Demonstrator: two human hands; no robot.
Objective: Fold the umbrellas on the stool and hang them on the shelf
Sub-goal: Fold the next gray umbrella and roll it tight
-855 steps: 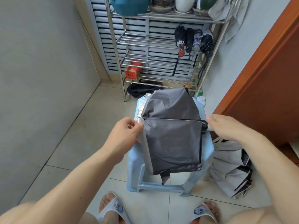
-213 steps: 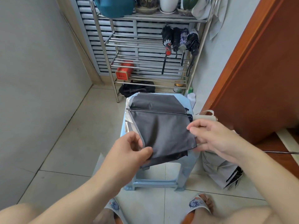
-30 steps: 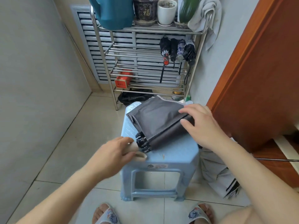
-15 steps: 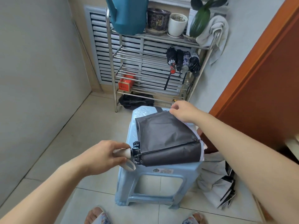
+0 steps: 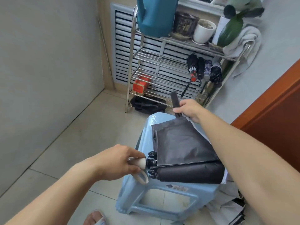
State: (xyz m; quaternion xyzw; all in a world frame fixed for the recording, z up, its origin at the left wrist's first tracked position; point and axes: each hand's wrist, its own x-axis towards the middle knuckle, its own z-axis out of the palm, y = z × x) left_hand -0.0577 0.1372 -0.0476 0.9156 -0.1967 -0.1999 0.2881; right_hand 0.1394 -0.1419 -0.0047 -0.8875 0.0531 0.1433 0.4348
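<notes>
Grey umbrella [image 5: 183, 153] lying on the blue stool [image 5: 162, 207]. Left hand [image 5: 120, 161] grips its beige handle [image 5: 138, 163]; right hand [image 5: 190, 111] pinches the black strap [image 5: 175, 99] at the canopy's far edge.

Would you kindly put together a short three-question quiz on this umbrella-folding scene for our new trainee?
1. True or false: the grey umbrella lies on the blue stool.
2. What does the left hand grip?
A. the cream handle
B. the red box
C. the white towel
3. Fill in: the right hand pinches the umbrella's black ____.

Key
1. True.
2. A.
3. Strap; it stands up from the far edge of the canopy, towards the metal shelf, where folded umbrellas already hang.
</notes>
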